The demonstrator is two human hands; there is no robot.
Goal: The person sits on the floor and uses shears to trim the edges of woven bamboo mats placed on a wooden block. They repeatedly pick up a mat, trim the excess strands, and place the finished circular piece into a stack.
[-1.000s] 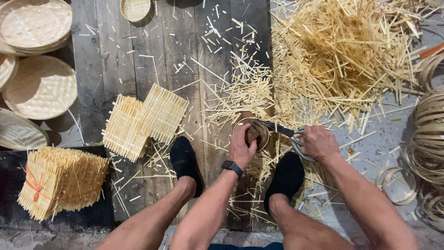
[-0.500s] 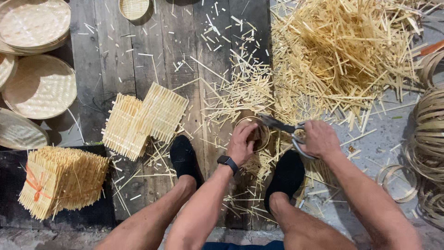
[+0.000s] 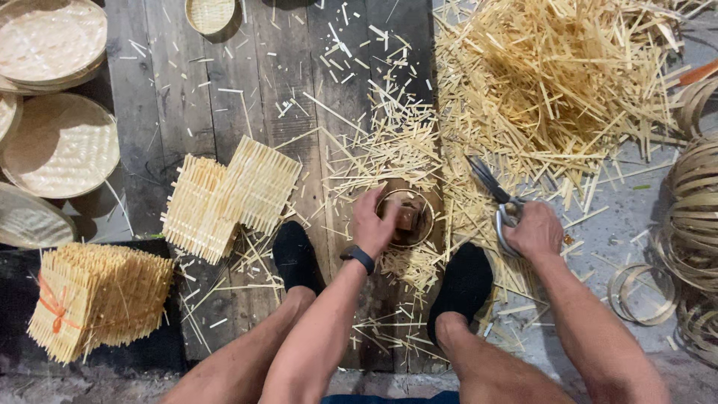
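Observation:
My left hand [image 3: 375,221] grips the left rim of a small round bamboo ring [image 3: 417,224] on the plank floor between my feet; a brown block sits inside the ring. My right hand [image 3: 535,230] holds a pair of metal scissors [image 3: 492,191] to the right of the ring, blades pointing up and left, lifted clear of it. A black watch is on my left wrist. Short cut bamboo strips lie all around the ring.
A big heap of bamboo strips [image 3: 553,82] lies at the upper right. Two square woven mats [image 3: 228,194] lie to the left, a tied bundle of mats [image 3: 93,299] at lower left. Round woven trays [image 3: 52,146] line the left edge. Coiled bamboo bands [image 3: 692,217] sit on the right.
My right hand has pulled the scissors away from the ring to the right. My left hand has stayed on the ring.

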